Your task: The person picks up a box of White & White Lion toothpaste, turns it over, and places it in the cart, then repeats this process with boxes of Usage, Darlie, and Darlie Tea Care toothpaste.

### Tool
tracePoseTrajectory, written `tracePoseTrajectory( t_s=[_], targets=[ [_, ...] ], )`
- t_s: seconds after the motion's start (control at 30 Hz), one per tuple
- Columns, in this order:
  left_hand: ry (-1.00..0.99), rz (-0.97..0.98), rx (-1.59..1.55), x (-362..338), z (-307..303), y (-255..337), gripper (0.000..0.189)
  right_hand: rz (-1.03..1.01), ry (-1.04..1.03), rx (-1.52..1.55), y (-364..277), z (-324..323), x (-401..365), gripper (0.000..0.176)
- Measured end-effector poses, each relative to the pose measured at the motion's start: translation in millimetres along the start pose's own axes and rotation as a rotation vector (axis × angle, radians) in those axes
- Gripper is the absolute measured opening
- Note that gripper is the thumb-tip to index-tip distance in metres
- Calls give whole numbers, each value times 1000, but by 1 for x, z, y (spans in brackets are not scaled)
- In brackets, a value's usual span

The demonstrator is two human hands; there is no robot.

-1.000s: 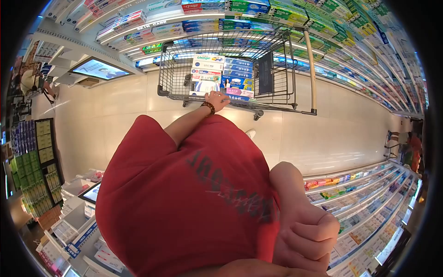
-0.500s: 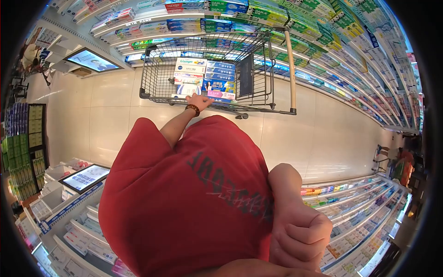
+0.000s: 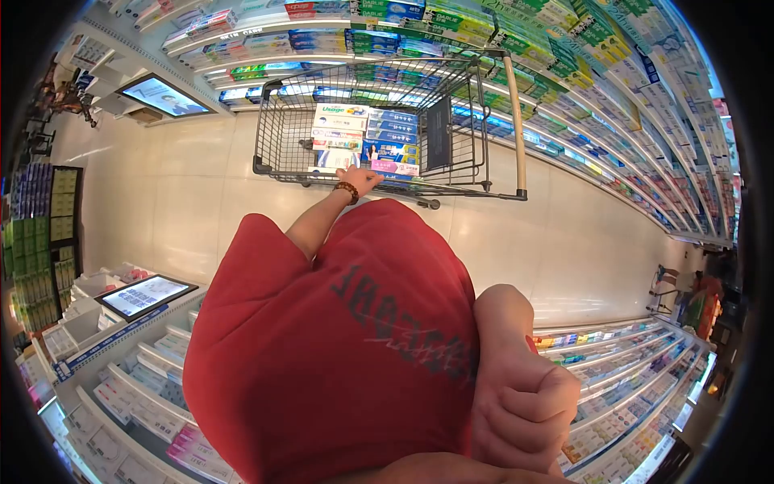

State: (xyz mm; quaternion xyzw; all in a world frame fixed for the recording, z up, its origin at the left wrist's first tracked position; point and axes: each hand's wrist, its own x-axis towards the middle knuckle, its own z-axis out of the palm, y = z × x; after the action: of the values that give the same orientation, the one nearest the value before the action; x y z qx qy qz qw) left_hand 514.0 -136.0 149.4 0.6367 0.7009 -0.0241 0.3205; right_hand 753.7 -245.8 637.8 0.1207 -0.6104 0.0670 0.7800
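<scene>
A black wire shopping cart (image 3: pixel 310 177) with a wooden-looking handle stands in front of me. Inside it are two side-by-side stacks of toothpaste boxes, white ones (image 3: pixel 339 123) on the left and mostly blue ones (image 3: pixel 393 129) on the right, with a pink-labelled box (image 3: pixel 395 168) near the close side. My left hand (image 3: pixel 359 179), with a beaded bracelet at the wrist, is closed over the cart's near rim beside the boxes; its fingertips are partly hidden. Low on the right, my right hand (image 3: pixel 528 407) is curled into a fist away from the cart, with nothing visible in it.
Shelves of toothpaste boxes (image 3: pixel 459 24) run along the cart's far side. More shelves (image 3: pixel 621 387) stand behind me at right, and a display counter (image 3: pixel 121 355) with a screen (image 3: pixel 145 296) at left. Another screen (image 3: pixel 164 94) is at upper left. A person (image 3: pixel 705 302) is far right.
The cart and my left hand appear slightly farther right in the view. My left hand stays on the rim, and my right hand stays in a fist.
</scene>
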Motion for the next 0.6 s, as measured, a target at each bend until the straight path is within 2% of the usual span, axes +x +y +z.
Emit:
tracePoseTrajectory(
  t_s=[0.23, 0.53, 0.6],
  targets=[
    [-98, 37, -59, 1, 2, 9, 45, -85, 37, -41, -12, 22, -4, 31],
    [-186, 132, -83, -4, -2, -32, 37, -44, 38, -47, -52, 93, -23, 33],
    [-152, 160, -99, -4, 1, -41, 37, -73, 34, -48, -56, 107, -25, 33]
  ],
)
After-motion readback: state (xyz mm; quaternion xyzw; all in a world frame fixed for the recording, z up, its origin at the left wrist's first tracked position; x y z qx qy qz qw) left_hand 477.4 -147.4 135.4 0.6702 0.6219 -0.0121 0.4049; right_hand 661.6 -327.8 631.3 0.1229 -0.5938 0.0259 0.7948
